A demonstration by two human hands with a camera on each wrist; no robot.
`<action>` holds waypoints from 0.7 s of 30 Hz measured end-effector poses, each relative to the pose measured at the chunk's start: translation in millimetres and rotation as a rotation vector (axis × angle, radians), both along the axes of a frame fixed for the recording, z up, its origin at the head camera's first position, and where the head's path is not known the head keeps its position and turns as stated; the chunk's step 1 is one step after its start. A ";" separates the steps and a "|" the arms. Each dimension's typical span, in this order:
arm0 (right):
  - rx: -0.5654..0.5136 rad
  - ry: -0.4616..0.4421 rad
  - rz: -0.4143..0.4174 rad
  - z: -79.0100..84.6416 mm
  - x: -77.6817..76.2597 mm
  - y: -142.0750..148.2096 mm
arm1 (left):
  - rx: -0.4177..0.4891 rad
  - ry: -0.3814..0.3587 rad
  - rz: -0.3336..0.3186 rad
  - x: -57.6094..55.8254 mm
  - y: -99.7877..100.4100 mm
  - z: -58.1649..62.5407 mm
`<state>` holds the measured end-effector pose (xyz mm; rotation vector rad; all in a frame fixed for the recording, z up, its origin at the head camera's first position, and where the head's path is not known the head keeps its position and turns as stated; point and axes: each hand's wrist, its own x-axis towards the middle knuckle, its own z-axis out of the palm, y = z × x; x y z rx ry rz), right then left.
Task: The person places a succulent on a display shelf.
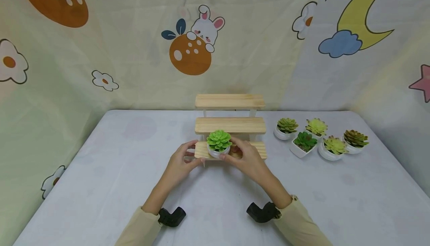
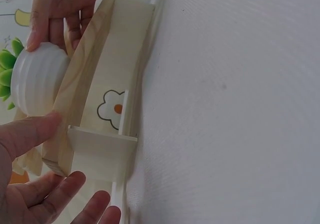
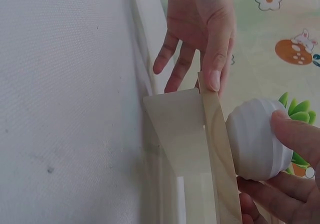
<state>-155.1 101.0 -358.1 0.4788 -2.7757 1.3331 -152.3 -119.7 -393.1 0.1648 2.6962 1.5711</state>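
A bright green artificial succulent [image 1: 219, 140] in a ribbed white pot [image 3: 257, 139] sits on the lowest board of a three-step wooden stand [image 1: 230, 125], left of the board's middle. My right hand [image 1: 248, 161] holds this pot from the right, thumb on its near side and fingers round its far side. At the board's left end, my left hand [image 1: 183, 161] pinches the wood, its thumb on the front edge and its other fingers spread beyond and below. In the left wrist view, the white pot [image 2: 39, 79] appears against the board's upper face.
To the right of the stand, several potted succulents [image 1: 305, 141] stand close together on the white-covered table [image 1: 111, 186]. A patterned cloth backdrop [image 1: 141, 44] rises behind the table and along its sides. The middle board [image 1: 230, 125] and top board [image 1: 230, 100] step up behind.
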 end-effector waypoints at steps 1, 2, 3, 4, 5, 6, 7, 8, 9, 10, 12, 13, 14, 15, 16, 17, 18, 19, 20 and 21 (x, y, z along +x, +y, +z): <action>0.000 -0.005 -0.001 0.0 0.1 0.0 | 0.000 0.001 0.001 0.0 -0.1 0.0; -0.001 -0.009 -0.003 -0.1 0.2 0.1 | 0.000 0.000 0.002 0.2 -0.2 0.0; -0.003 -0.014 -0.005 -0.3 0.1 0.0 | -0.001 0.000 0.002 0.1 -0.2 -0.1; -0.004 -0.018 -0.008 -0.6 0.0 0.1 | -0.002 0.000 0.003 0.2 -0.3 -0.1; -0.006 -0.023 -0.010 -0.9 -0.1 0.1 | -0.003 -0.001 0.004 0.2 -0.3 -0.1; -0.009 -0.028 -0.009 -1.0 -0.1 0.2 | -0.004 -0.002 0.006 0.2 -0.4 -0.1; -0.012 -0.033 -0.009 -1.1 -0.1 0.3 | -0.006 -0.003 0.007 0.2 -0.4 -0.2; -0.012 -0.035 -0.009 -0.9 0.0 0.4 | -0.008 -0.003 0.009 0.2 -0.5 -0.3; -0.016 -0.035 -0.005 -0.5 0.2 0.6 | -0.009 -0.003 0.009 0.1 -0.5 -0.4; -0.021 -0.035 0.000 0.1 0.4 0.9 | -0.011 -0.004 0.010 0.1 -0.6 -0.4; -0.034 -0.030 0.018 1.7 0.8 2.0 | -0.011 -0.001 0.011 -0.2 -0.6 -0.7; -0.042 -0.022 0.027 2.4 1.0 3.0 | -0.011 -0.001 0.011 -0.3 -0.6 -0.8; -0.051 -0.013 0.036 3.1 1.2 4.2 | -0.012 0.000 0.010 -0.3 -0.7 -0.9; -0.060 -0.006 0.047 3.9 1.3 5.6 | -0.011 0.000 0.009 -0.3 -0.6 -0.8; -0.064 0.003 0.054 4.5 1.4 7.3 | -0.009 0.001 0.009 -0.3 -0.6 -0.8; -0.068 0.017 0.061 5.0 1.2 9.2 | -0.008 0.002 0.008 -0.4 -0.6 -0.8; -0.070 0.032 0.067 5.6 1.1 11.3 | -0.006 0.002 0.006 -0.4 -0.6 -0.7; -0.070 0.046 0.072 6.4 1.1 13.4 | -0.004 0.002 0.006 -0.4 -0.6 -0.5; -0.069 0.055 0.075 7.7 1.2 15.6 | -0.003 0.002 0.005 -0.5 -0.6 -0.5; -0.068 0.066 0.078 9.0 1.3 17.9 | -0.002 0.004 0.004 -0.6 -0.6 -0.4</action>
